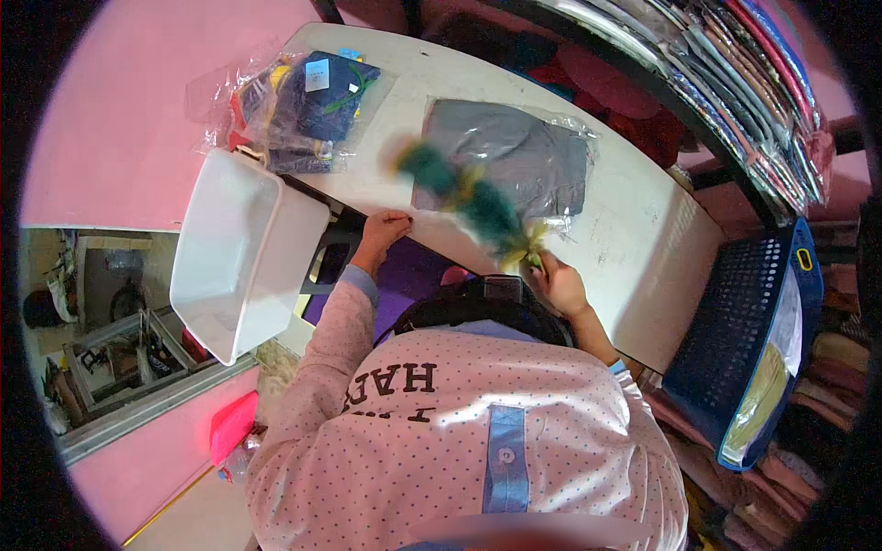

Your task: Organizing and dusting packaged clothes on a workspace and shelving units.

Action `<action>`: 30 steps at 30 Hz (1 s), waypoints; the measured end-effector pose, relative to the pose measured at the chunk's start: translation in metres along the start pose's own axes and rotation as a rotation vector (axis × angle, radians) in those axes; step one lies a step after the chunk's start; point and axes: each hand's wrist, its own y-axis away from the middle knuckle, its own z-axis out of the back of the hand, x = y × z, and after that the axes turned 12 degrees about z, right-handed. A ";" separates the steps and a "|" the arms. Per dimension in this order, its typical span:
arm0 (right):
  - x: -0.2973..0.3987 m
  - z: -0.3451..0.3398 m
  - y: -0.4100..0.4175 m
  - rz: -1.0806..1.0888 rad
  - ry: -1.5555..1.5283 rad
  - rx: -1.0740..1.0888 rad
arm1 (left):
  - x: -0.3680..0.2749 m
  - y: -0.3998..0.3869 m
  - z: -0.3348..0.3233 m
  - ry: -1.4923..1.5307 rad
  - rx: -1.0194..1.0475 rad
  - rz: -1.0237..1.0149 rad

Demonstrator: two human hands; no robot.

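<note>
My right hand (559, 284) grips the handle end of a fluffy green and yellow duster (486, 206). The duster is motion-blurred and slants up and left over a folded grey garment in a clear plastic bag (530, 155), partly hiding it; whether it touches the bag cannot be told. At the front edge of the white table (641, 206), my left hand (384, 234) has its thumb and fingertips drawn together. It is close to the bag's lower left corner, and anything between its fingertips is too small to make out.
Bagged dark clothes with a tag (317, 103) lie at the table's far left. A white plastic bin (241, 255) stands beside the left arm. To the right is a blue perforated basket (730, 330) holding bagged items. Several packed garments (737, 82) line a rack behind the table.
</note>
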 end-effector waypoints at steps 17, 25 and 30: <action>0.014 -0.014 -0.031 -0.323 -0.020 -0.096 | -0.031 -0.003 0.021 -0.233 -0.441 -0.786; 0.021 -0.006 -0.054 -0.405 0.145 -0.059 | -0.082 -0.029 -0.028 -1.034 -0.208 -1.188; 0.025 -0.003 -0.031 -0.451 0.078 -0.076 | -0.078 -0.048 -0.028 -1.260 -0.090 -1.233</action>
